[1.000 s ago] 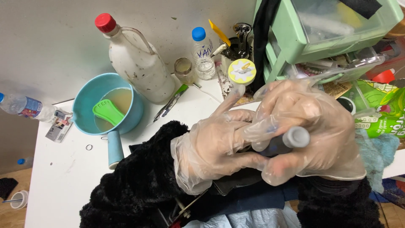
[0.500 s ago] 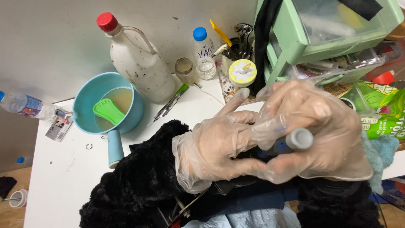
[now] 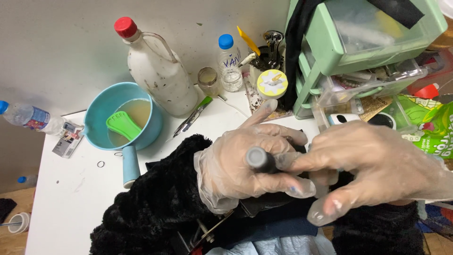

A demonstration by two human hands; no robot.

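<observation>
Dark cylindrical tool with a grey round end [image 3: 258, 159] sits at frame centre, above the front edge of the white table [image 3: 61, 198], its grey end pointing toward my camera. My left hand [image 3: 245, 163], in a clear thin glove, is wrapped around its barrel, fingers curled under and the index finger sticking out straight toward the back of the table. My right hand [image 3: 373, 165], gloved the same way, pinches the tool just beside the grey end with thumb and forefinger; the other fingers hang loose and slightly spread. Both wrists come out of black fuzzy sleeves [image 3: 151, 208]. Below the hands lies something dark and flat, too hidden to identify. Further out on the left: a teal scoop pan [image 3: 96, 118] holding cloudy yellowish liquid and a green brush [image 3: 122, 125]. Behind it, a large grimy white bottle with a red cap [image 3: 160, 75], a small jar [image 3: 208, 81], and a small clear bottle with a blue cap [image 3: 230, 63]. A round yellow-lidded container [image 3: 272, 84] stands near the green plastic drawer unit [image 3: 349, 52] at right. Another plastic bottle [image 3: 28, 118] lies at the table's far left edge.
</observation>
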